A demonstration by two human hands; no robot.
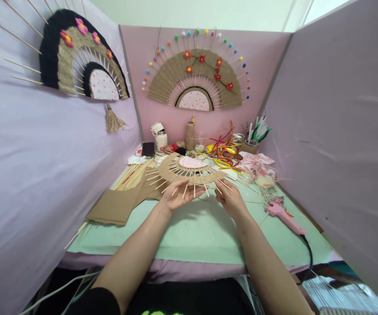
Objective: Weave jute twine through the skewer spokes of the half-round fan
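Note:
Above the mint green table (195, 245) I hold a half-round fan (172, 175) made of thin sticks and a tan twine-wrapped band. A pink dotted half-circle (192, 162) forms its centre, on the far side from me, and bare stick ends point my way. My left hand (180, 197) lies palm up beneath the band, its fingers curled under and gripping the fan from below. On the right, the fingers of my right hand (227, 194) pinch the fan's right end near the last sticks. Fingertips beneath the band are partly hidden.
Brown cardboard (113, 208) and loose sticks (133, 177) lie on the left. A pink glue gun (285, 218) with a black cord rests at right. Behind are coloured pipe cleaners (223, 151), a twine spool (190, 135) and a white bottle (160, 139). Finished fans (162, 83) hang on the walls.

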